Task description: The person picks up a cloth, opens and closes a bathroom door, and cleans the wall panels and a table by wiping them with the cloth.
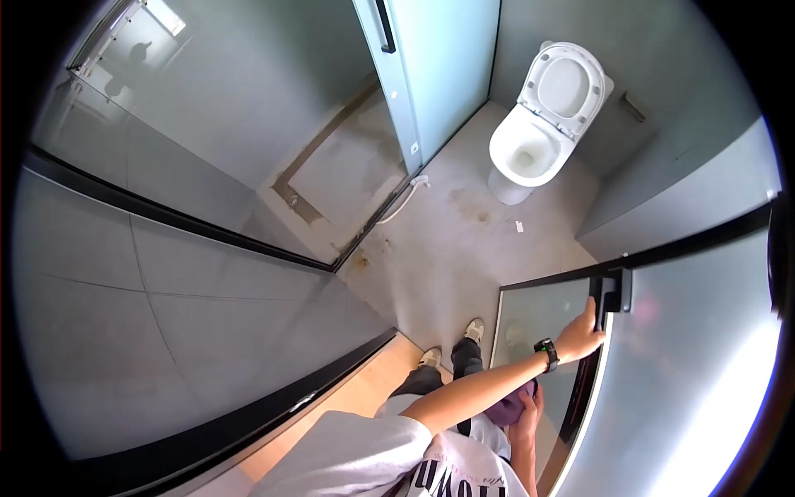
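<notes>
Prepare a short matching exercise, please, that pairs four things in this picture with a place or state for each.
1. Toilet lid
2. Black door handle
3. Black wristband
4. Purple bundle

A. Around a wrist
B. Held in the right hand
C. Raised
D. Gripped by the left hand

Right pairs: 1-C; 2-D; 3-A; 4-B

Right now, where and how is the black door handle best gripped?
Best by the slim bar of the black door handle, I'd judge, approached from the wearer's side: it juts from the door and looks narrow enough to wrap, where the left hand sits.
</notes>
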`<state>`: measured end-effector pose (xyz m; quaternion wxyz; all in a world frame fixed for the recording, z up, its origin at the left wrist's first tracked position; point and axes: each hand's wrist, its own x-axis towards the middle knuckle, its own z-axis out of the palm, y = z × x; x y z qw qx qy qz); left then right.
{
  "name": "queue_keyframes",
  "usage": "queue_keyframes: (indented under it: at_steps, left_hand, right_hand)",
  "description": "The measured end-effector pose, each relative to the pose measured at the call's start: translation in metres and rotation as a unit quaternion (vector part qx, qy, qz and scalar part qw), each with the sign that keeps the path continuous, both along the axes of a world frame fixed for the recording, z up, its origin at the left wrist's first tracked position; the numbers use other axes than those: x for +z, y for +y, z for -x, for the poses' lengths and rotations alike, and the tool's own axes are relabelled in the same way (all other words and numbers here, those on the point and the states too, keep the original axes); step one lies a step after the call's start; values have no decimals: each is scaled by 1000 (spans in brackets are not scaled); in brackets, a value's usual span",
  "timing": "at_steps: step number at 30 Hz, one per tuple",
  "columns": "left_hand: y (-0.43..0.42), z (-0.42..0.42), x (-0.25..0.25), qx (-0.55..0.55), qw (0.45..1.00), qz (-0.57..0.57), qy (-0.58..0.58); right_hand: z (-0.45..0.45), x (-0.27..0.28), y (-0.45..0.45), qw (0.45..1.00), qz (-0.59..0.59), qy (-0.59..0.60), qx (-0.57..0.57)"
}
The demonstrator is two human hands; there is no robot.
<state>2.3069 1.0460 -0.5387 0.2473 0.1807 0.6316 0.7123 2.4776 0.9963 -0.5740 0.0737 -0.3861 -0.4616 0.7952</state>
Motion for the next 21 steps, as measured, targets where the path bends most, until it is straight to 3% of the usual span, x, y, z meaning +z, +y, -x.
queue_keyframes:
  at_steps: [3,4,6,9,12,18,20,21]
  left_hand:
    - [9,-11,-18,-4,999,-37,-8]
    - [5,-11,-20,-34,999,-34,-22]
    - [4,-14,-30,-82,995,-39,-51]
    - [-6,-17,-30,-102,994,-7,-35]
    - [-27,-11,-17,-193,978,22,-77]
    - [-61,15,-8,-331,934,4,-132]
    - [-70,27,-10,-358,925,5,-129]
    - [-71,32,-11,-371,921,18,-115]
  right_hand:
    - [33,-26,7,1000,-26,17,1]
    - [41,-27,11,996,-18,64,55]
    - [54,-41,19,999,16,29,28]
    - [74,-64,25,997,-76,0,-20]
    - [89,-80,23,987,-153,-37,-40]
    - [124,-113,6,925,-335,-176,40]
    - [179,-63,-31,989,-82,-85,-86]
    - [180,-69,-32,988,-84,-92,-89]
